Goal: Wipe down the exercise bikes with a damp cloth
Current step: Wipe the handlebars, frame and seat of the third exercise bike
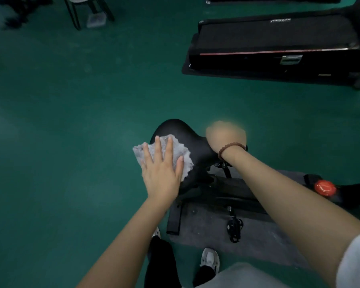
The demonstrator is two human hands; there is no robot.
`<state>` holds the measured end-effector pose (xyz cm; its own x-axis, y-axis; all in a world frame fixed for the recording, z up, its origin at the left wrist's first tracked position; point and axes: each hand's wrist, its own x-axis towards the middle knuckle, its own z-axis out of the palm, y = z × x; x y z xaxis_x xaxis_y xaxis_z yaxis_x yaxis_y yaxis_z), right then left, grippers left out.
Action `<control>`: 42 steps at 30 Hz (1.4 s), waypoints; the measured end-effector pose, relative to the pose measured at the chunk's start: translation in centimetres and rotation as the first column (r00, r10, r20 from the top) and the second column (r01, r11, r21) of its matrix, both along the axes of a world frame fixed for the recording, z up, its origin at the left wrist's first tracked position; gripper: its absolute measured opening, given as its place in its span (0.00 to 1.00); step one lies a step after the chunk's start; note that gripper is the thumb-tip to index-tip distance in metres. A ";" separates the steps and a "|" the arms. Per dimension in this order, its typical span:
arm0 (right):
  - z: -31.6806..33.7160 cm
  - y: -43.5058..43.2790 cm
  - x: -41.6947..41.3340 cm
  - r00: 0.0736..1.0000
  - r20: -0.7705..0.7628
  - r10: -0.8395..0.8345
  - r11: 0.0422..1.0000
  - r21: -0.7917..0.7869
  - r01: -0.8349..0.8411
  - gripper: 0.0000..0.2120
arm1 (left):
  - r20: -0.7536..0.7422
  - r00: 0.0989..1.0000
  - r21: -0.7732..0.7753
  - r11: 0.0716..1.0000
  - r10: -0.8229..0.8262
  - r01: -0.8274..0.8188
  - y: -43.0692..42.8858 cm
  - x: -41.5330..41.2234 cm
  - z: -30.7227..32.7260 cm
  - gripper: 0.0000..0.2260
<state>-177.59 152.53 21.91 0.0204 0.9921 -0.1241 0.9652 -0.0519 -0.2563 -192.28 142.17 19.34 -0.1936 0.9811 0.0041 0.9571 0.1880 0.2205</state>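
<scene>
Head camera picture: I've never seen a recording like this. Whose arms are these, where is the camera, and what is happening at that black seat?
There is no machine here. A person wears the camera on the head, so you look down along their own two arms. The left hand lies flat, fingers straight, pressing a white cloth onto the black saddle of an exercise bike. The right hand, with a bead bracelet at the wrist, is at the saddle's other side. It is blurred, so its grip cannot be told. The bike stands on a dark mat on the green floor. A black treadmill stands farther back, and a shoe shows below.
</scene>
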 end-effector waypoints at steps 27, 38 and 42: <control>0.1 -0.6 0.0 0.999 -0.044 -0.003 0.998 0.056 0.005 0.15 | -0.004 0.842 0.205 0.824 -0.539 0.528 -0.1 -1.1 0.0 0.18; 0.3 -1.6 0.3 0.989 -0.144 0.012 0.994 0.108 0.004 0.15 | 0.178 0.800 0.092 0.819 -0.573 0.566 -7.9 -1.0 -0.3 0.17; 0.3 -4.2 0.0 0.920 -0.351 0.171 0.952 0.299 -0.062 0.10 | 0.284 0.854 -0.102 0.872 -0.436 0.479 -9.4 -1.9 0.4 0.13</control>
